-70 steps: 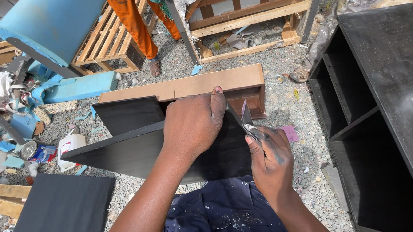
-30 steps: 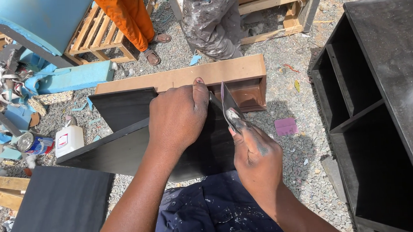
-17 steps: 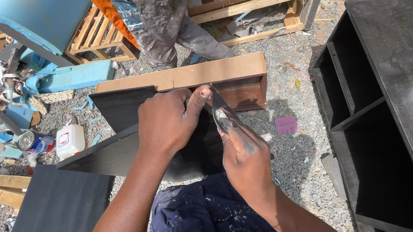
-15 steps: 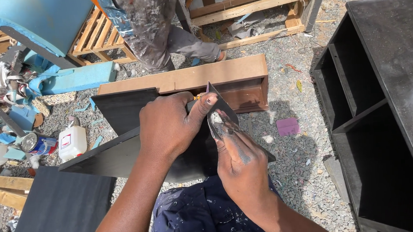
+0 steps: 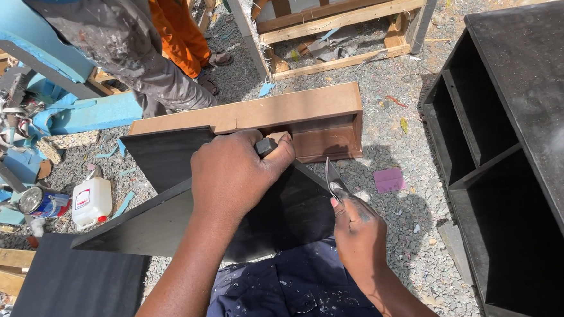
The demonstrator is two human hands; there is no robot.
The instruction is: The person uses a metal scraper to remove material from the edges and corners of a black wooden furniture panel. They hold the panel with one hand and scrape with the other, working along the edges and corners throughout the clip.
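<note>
Here the left hand [image 5: 231,177] has its grip closed over the top edge of a flat black-painted wooden panel [image 5: 182,215], which stands tilted on the gravel ground [image 5: 398,165] against the person's paint-spattered blue trousers [image 5: 289,290]. The right hand [image 5: 359,228] has its grip closed tight round a thin metal scraper blade [image 5: 332,177], held just beside the panel's right edge. Behind stands a brown fibreboard open box [image 5: 292,116]; a white plastic jug [image 5: 91,200] lies to the left.
</note>
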